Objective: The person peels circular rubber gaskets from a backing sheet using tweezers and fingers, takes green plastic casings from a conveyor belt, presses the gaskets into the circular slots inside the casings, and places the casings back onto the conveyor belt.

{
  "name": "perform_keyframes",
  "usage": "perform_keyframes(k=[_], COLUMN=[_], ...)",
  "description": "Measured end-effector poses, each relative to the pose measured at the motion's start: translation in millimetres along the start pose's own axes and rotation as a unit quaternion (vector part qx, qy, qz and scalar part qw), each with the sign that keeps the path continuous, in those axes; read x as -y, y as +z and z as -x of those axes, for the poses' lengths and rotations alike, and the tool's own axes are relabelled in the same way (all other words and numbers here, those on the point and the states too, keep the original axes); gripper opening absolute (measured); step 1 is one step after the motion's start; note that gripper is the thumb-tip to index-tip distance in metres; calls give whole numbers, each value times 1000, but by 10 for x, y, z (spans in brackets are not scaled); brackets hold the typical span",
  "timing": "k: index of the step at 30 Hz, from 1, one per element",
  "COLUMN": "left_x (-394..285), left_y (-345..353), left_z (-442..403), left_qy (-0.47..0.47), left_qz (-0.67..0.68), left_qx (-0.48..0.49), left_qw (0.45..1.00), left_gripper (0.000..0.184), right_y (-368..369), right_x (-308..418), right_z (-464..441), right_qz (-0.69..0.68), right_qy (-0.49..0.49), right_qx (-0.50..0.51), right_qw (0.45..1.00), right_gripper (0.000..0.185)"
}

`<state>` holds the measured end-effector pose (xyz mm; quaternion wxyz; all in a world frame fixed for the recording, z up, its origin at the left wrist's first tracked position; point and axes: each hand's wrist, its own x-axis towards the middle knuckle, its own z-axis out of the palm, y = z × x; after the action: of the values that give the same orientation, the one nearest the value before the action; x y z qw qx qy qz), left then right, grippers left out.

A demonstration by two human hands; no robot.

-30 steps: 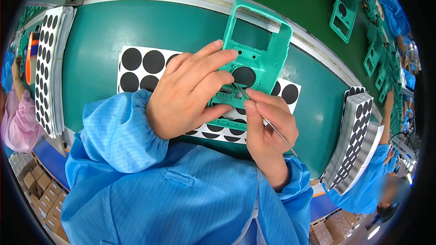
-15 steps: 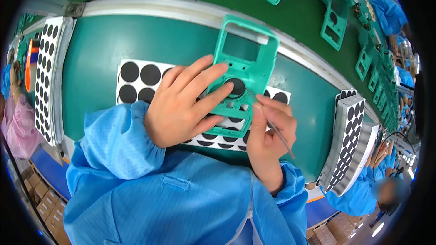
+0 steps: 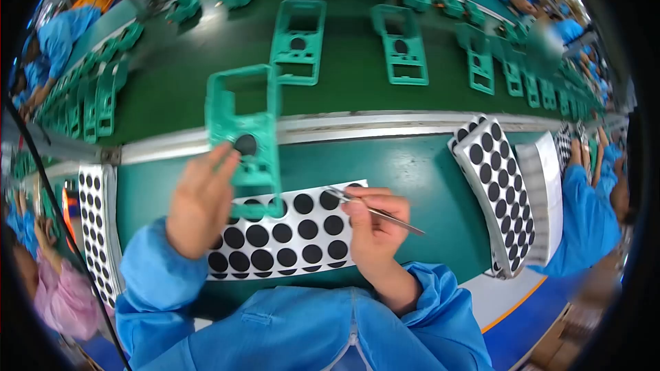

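Observation:
My left hand [image 3: 201,200], a little blurred, holds a teal plastic housing [image 3: 269,165] by its lower left side, the fingertips close to a black round pad [image 3: 245,144] in it. The housing reaches over the rail between bench and belt. In my right hand [image 3: 379,225] a pair of metal tweezers [image 3: 399,222] is pinched. The tweezer tips are over the upper right of a white sheet of black round stickers [image 3: 297,239] on the bench. Whether the tips hold a sticker, I cannot tell. The housing's lower end covers part of the sheet.
Beyond the metal rail [image 3: 357,122], a green belt [image 3: 344,89] carries several teal housings [image 3: 401,48]. Stacks of sticker sheets stand at the right [image 3: 498,196] and left [image 3: 100,227] of the bench. Co-workers in blue [image 3: 584,213] and pink [image 3: 69,295] sit at both sides.
The housing has moved left and away from me, from above the sticker sheet to the rail, with my left hand on it. My right hand has parted from the housing, and the view has turned.

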<state>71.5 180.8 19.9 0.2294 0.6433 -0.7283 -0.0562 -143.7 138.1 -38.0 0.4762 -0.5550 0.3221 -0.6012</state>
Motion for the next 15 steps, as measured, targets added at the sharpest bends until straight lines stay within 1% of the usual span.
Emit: perform_keyframes(k=[4,5,8,9,12,15], left_x=[641,832,1350,1479,1624,1605], left_y=[51,118,337,405,494,440], left_z=[-503,-630,-939,-976,-1068,-1086], left_qy=[25,36,30,39,32,10], left_qz=[-102,-118,-132,-130,-63,-83], left_qx=[-49,-67,-68,-70,-51,-14], left_qw=[993,990,989,988,996,996], left_gripper=[39,37,37,37,36,38], right_y=[24,11,-3,-15,-38,-68], right_x=[-27,-34,-35,-53,-54,-37], right_z=[10,6,-7,-4,-23,-49], right_qz=[-63,-59,-64,-50,-29,-7], right_qy=[83,87,92,107,137,171], right_qx=[-21,-15,-27,-17,-10,-2], right_qw=[994,994,993,993,990,985], right_gripper=[13,12,11,12,15,16])
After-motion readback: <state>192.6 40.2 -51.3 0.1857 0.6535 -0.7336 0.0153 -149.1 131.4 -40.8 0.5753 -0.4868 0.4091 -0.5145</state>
